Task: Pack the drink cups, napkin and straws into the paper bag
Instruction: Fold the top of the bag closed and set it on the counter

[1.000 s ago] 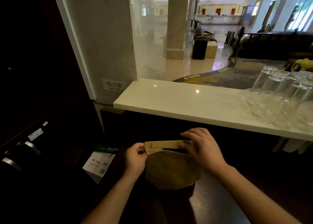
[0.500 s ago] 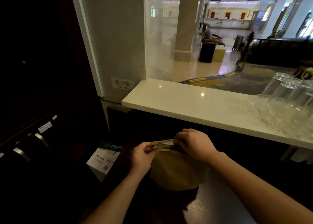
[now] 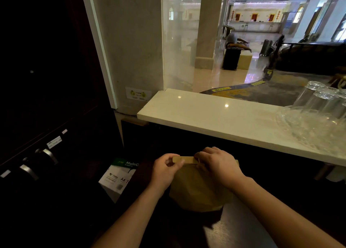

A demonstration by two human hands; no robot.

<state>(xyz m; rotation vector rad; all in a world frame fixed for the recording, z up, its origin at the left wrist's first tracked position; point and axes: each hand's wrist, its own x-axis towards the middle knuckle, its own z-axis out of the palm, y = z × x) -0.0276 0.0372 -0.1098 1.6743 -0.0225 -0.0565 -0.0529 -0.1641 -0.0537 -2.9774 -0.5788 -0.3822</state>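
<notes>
A brown paper bag (image 3: pixel 194 189) stands upright on a dark wooden counter (image 3: pixel 241 231), its top folded over into a flat strip. My left hand (image 3: pixel 164 171) pinches the left end of that folded strip. My right hand (image 3: pixel 215 165) presses down on the right part of the fold from above. The bag is closed, so the cups, napkin and straws are hidden from view.
A pale stone ledge (image 3: pixel 215 120) runs just behind the bag, carrying upturned drinking glasses (image 3: pixel 318 105) on a clear tray at the right. A box of A4 paper (image 3: pixel 119 176) sits low at the left. Dark cabinet drawers with metal handles (image 3: pixel 37 161) fill the far left.
The bag's top has been folded down flatter and tighter. My right hand has slid over the fold, my left keeps pinching its left end. The camera has shifted slightly.
</notes>
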